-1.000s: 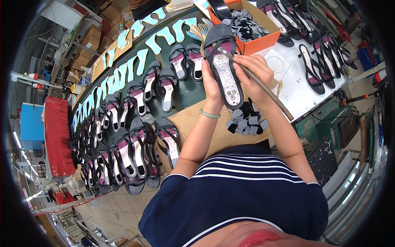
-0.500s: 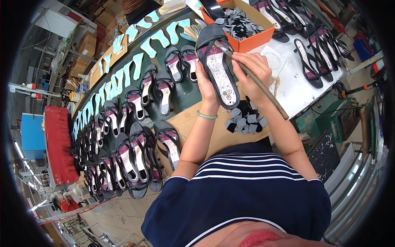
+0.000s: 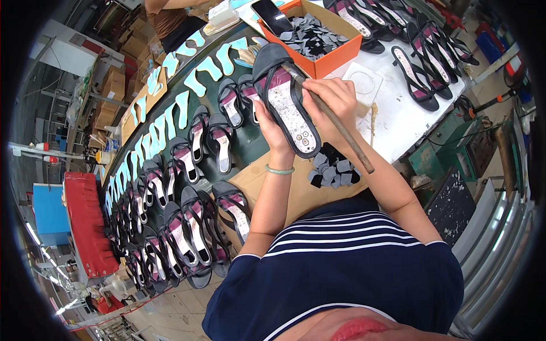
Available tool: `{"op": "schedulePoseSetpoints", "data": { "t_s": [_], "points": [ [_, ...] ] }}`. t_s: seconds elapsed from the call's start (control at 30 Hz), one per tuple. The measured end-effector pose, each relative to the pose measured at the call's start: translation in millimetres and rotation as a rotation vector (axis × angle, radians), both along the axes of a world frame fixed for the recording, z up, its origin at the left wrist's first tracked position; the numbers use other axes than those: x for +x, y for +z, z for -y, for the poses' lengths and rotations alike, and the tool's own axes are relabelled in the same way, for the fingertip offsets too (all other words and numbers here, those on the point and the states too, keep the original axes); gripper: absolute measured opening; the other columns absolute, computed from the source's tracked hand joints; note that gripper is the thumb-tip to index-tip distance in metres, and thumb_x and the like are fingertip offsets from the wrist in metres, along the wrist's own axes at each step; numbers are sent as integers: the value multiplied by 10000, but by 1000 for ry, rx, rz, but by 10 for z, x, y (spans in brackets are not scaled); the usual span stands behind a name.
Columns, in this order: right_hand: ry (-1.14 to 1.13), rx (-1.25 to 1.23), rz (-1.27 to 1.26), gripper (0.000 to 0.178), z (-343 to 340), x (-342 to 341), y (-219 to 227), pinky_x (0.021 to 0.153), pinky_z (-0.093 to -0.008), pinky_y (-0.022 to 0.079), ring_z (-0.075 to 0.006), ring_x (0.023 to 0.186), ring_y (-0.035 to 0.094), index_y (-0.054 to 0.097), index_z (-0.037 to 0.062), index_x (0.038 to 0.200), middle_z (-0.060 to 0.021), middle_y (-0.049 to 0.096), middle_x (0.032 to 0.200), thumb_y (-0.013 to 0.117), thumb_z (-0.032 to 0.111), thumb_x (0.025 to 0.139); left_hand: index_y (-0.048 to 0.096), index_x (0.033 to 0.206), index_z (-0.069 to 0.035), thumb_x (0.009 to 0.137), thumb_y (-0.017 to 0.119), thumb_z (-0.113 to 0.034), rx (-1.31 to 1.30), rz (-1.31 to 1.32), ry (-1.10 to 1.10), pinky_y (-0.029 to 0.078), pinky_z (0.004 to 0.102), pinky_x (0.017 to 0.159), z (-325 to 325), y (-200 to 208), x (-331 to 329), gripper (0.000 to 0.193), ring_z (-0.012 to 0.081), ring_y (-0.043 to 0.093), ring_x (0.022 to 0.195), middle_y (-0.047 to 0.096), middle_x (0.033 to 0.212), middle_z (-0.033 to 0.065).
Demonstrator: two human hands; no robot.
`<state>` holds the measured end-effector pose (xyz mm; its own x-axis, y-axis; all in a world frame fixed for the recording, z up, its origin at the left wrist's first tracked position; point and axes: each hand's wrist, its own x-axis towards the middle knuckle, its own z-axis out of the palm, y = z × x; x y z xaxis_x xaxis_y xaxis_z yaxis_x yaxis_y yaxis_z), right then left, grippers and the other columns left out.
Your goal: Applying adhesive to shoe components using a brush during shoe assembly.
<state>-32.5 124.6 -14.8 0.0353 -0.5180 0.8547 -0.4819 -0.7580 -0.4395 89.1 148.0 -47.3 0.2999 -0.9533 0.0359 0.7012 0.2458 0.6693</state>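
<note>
My left hand (image 3: 274,135) is wrapped round the edge of a black sandal (image 3: 291,113), holding it tilted with its toe pointing away. The sandal has a wide black front strap, a purple lining and a white speckled insole with round marks near the heel. In my right hand (image 3: 334,101), a long wooden-handled brush (image 3: 348,135) is pinched between the fingers. Its far end meets the sandal at the inner edge of the front strap, where the bristles are hard to make out. Below the sandal, a heap of small grey and black squares (image 3: 335,169) lies on brown cardboard (image 3: 259,181).
Rows of sandals (image 3: 190,219) fill the left of the green table (image 3: 199,135), with pale blue-edged insole pieces (image 3: 181,112) behind them. An orange box (image 3: 341,59) holds more squares; a phone (image 3: 272,17) rests on it. Several sandals (image 3: 421,74) stand right. Another person (image 3: 170,23) is at the far edge.
The view has shifted, so most things appear lower on the left and further left on the right. The brush end sits closer to the strap. More of the other person shows.
</note>
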Motion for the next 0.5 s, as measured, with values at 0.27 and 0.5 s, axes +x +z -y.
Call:
{"op": "schedulePoseSetpoints", "data": {
  "t_s": [0.27,0.5],
  "points": [
    [-58,-57,8,146,-18,86,-11,701,-333,333,-173,745,579,670,59,857,-24,672,838,704,83,718,473,1253,-49,1013,219,-441,-68,-34,44,449,349,952,15,-96,-37,526,201,568,1089,578,1195,98],
    [-88,-61,-21,171,-85,138,47,713,-334,314,-158,726,578,665,46,874,-34,677,848,713,71,711,469,1273,-33,1007,237,-438,-129,-31,97,417,354,982,-1,-149,-138,538,211,549,1117,558,1234,98]
  ]
}}
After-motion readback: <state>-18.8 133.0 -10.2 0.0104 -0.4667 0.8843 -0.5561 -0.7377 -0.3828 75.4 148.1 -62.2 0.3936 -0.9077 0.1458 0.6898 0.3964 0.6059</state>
